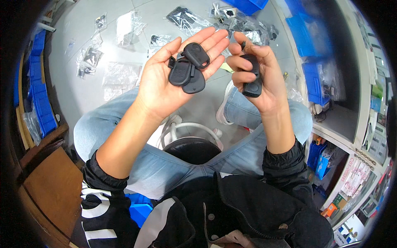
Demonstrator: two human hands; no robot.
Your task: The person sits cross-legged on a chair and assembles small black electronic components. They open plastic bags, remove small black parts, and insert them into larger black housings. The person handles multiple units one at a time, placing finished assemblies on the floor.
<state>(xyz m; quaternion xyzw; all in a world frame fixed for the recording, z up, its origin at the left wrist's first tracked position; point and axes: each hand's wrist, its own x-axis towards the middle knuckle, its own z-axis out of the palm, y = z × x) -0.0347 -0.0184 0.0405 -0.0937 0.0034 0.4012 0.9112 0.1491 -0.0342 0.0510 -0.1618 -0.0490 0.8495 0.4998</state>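
My left hand (165, 82) is raised palm up, fingers stretched out, and holds several black car key fobs in a loose pile on the palm. On top lies one rounded key fob (196, 55) with a slot at its corner. Beneath it are a ribbed key fob (180, 72) and a smooth, oval-ended black piece (194, 84). Close by on the right, my right hand (266, 70) is closed around a longer black key fob (252, 89), its fingers curled over the front. A small dark piece (243, 44) shows by its fingertips, too small to name.
Clear plastic bags (128, 29) and bagged black parts (186, 20) lie on the grey tiled floor. Blue bins (39, 91) line the left side. An open cabinet (343, 138) with blue bins stands at the right. A black-seated stool (192, 149) is between my knees.
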